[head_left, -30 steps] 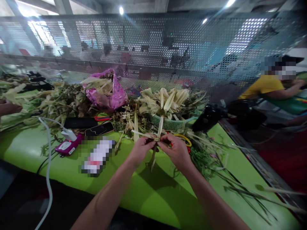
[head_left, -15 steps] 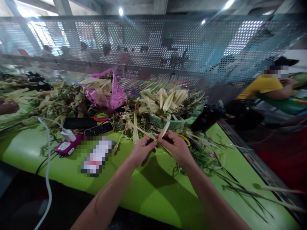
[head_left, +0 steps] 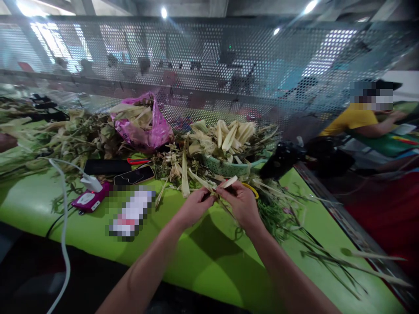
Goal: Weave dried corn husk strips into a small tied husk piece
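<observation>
My left hand [head_left: 195, 206] and my right hand [head_left: 241, 203] meet over the front of the green table [head_left: 225, 261]. Between the fingertips of both is a pale dried corn husk strip [head_left: 228, 182]; one end slants up to the right, and another pale strip [head_left: 198, 178] runs up to the left. Both hands are closed in a pinch, with part of the strips hidden behind the fingers. Just beyond them lies a loose husk [head_left: 185, 179]. A yellow ring-shaped handle [head_left: 251, 190] shows behind my right hand, and a tangle of green stems [head_left: 273, 218] lies beside it.
A green basket [head_left: 234, 166] heaped with husks stands ahead, left of a black object [head_left: 281, 157]. Further left are a pink plastic bag [head_left: 144, 131], a phone [head_left: 134, 176], a purple power strip [head_left: 90, 198] and a white cable [head_left: 63, 226]. Another person's hand [head_left: 7, 142] is at the left edge.
The upright husk end at my right fingertips has tipped over to the right and lower. My hands stay together, shifting only slightly. The other person's hand at left has drawn further out of view.
</observation>
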A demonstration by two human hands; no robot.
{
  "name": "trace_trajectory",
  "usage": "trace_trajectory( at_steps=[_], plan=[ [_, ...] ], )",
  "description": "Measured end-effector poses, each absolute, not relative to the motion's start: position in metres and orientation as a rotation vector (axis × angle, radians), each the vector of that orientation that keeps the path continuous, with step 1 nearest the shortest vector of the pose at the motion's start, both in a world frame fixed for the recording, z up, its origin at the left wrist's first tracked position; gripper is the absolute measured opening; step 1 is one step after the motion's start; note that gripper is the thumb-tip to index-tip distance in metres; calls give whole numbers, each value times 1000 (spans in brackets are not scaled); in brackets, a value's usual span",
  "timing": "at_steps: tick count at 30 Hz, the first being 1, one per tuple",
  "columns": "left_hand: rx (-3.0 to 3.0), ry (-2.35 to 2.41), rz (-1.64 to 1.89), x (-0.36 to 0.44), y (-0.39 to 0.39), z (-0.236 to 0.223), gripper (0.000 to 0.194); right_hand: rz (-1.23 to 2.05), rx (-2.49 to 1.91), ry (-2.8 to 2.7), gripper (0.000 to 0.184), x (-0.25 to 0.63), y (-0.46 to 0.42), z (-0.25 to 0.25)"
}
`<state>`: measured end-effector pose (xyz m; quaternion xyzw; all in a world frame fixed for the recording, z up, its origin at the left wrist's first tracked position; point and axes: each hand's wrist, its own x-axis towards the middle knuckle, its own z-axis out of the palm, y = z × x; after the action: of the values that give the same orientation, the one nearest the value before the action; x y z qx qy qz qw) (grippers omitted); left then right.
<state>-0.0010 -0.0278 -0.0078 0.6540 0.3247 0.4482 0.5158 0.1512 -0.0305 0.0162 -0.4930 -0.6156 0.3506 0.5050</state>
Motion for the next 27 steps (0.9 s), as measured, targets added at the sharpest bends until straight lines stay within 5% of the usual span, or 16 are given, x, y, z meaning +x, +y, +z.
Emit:
trace_trajectory(
  at_steps=[15,20,24,27],
  plan=[
    [1644,852,936,6,-27,-22,20,753,-1190,-1666,10,151,-28,8],
    [1592,889,1042,4,-25,-19,16,740,-1215,-1649,14,150,-27,12],
    [1195,921,1220,-3,-23,-15,20,849,-1164,-1575,36,155,-22,13],
    [937,912,1221,-8,-22,-12,24,948,-1169,-1642,29,159,-20,11]
  ],
)
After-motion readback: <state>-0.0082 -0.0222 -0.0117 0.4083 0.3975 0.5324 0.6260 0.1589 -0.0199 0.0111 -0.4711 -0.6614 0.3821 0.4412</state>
